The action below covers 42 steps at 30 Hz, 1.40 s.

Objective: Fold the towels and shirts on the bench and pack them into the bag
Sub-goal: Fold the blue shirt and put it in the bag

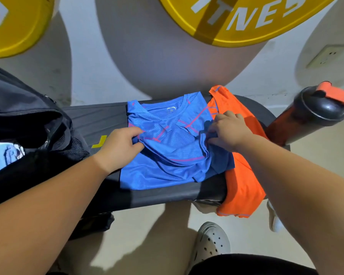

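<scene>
- A pale plaster wall (87, 66) backs the scene, with a big glossy yellow disc (236, 20) bearing white letters at 12 o'clock and a wall socket (326, 55) at 2 o'clock.
- Below it runs a black padded bench (99, 120), smooth and slightly ribbed, with a yellow mark near its middle.
- A blue mesh shirt (167, 155) with red stitching lies at the centre of the bench, collar toward the wall. Its sleeves are turned in and its lower part is rucked into soft folds.
- The left hand (119, 143) comes in from 8 o'clock. Thumb and curled fingers pinch the shirt's left edge.
- The right hand (228, 130) comes in from 4 o'clock. Its fingers are bent into the bunched cloth at the shirt's right edge, gripping it.
- A smooth orange shirt (242, 185) lies partly under the blue one at 3 o'clock and drapes over the bench's near edge. The right forearm crosses over it.
- A black fabric bag (18, 108) sits open on the bench at 9 o'clock, with a pale blue cloth (0, 157) inside.
- A dark shaker bottle (314, 118) with an orange flip lid stands at 2 o'clock beyond the bench end.
- A grey perforated clog (213, 241) rests on the beige floor at 6 o'clock.
</scene>
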Tool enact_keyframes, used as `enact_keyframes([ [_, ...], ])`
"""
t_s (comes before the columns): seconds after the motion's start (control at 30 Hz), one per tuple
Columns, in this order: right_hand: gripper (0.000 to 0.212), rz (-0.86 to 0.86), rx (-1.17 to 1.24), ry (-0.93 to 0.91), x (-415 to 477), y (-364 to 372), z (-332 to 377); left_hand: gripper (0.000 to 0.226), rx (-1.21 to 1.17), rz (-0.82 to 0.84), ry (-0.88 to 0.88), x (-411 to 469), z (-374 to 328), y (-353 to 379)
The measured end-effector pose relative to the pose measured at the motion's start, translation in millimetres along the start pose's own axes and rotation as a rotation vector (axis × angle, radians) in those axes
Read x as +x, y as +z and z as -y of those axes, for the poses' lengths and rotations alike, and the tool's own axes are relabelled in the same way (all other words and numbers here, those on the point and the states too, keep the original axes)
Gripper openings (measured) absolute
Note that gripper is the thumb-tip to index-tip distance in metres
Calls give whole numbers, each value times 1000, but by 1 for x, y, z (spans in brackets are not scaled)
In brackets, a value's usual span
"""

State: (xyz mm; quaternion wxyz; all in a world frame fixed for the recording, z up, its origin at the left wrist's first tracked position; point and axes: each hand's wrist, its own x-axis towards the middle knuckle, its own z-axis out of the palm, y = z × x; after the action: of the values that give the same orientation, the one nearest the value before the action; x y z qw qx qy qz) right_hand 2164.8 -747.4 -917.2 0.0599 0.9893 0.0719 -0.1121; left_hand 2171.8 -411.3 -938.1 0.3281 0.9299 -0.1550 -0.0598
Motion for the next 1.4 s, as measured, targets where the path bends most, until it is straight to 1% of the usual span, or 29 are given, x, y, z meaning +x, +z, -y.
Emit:
enact_keyframes([
  [0.07, 26, -79, 215, 86, 5, 3, 0, 23, -156, -41, -143, 10, 1, -4],
  [0.1, 24, -113, 341, 140, 7, 2, 0, 28, -238, -84, -222, 16, 0, -6],
  [0.17, 40, -188, 564, 257, 13, -4, 2, 27, -323, -186, -353, 25, -5, -8],
  [0.2, 43, -245, 636, 319, 17, -9, 2, 26, -321, -245, -406, 29, -6, -10],
  [0.23, 43, -307, 672, 386, 21, -14, 3, 25, -294, -296, -447, 33, -8, -12],
  [0.27, 37, -371, 682, 432, 24, -19, 4, 21, -242, -334, -468, 37, -9, -14],
  [0.3, 25, -420, 684, 465, 28, -21, 5, 15, -194, -350, -478, 41, -8, -15],
  [0.33, 13, -438, 683, 481, 31, -22, 6, 14, -158, -330, -496, 43, -6, -14],
  [0.37, 18, -421, 674, 484, 33, -20, 8, 26, -99, -281, -511, 44, -4, -13],
  [0.43, 47, -316, 645, 445, 32, -9, 12, 55, 83, -154, -480, 40, 1, -7],
  [0.47, 53, -267, 619, 425, 28, -3, 13, 63, 166, -111, -444, 34, 1, -3],
  [0.5, 55, -222, 587, 399, 21, 2, 15, 66, 228, -87, -404, 25, -1, 2],
  [0.53, 55, -189, 541, 371, 12, 5, 17, 65, 282, -83, -365, 14, -2, 6],
  [0.6, 48, -145, 436, 299, -8, 10, 18, 53, 380, -101, -271, -11, -6, 14],
  [0.67, 41, -112, 343, 179, -28, 12, 19, 41, 408, -78, -143, -35, -7, 22],
  [0.73, 39, -43, 248, 38, -44, 15, 17, 41, 371, 2, -9, -57, -6, 29],
  [0.8, 41, 35, 198, -62, -57, 16, 17, 46, 358, 98, 98, -75, -5, 35],
  [0.87, 46, 69, 209, -81, -66, 18, 16, 45, 332, 126, 106, -86, -3, 38],
  [0.97, 53, 74, 270, -43, -74, 22, 13, 35, 261, 90, 64, -88, -1, 37],
  [1.07, 56, 100, 307, -19, -79, 27, 9, 24, 208, 85, 68, -86, -1, 34],
  [1.13, 49, 74, 322, -2, -78, 32, 6, 18, 183, 72, 78, -84, 1, 34],
  [1.27, 22, -35, 413, 1, -75, 41, 2, 7, 140, 46, 66, -79, 5, 36],
  [1.33, 15, -57, 448, -20, -74, 41, 2, 4, 140, 46, 73, -76, 7, 37],
  [1.4, 13, -59, 475, -24, -77, 37, 1, 1, 141, 57, 83, -74, 8, 34],
])
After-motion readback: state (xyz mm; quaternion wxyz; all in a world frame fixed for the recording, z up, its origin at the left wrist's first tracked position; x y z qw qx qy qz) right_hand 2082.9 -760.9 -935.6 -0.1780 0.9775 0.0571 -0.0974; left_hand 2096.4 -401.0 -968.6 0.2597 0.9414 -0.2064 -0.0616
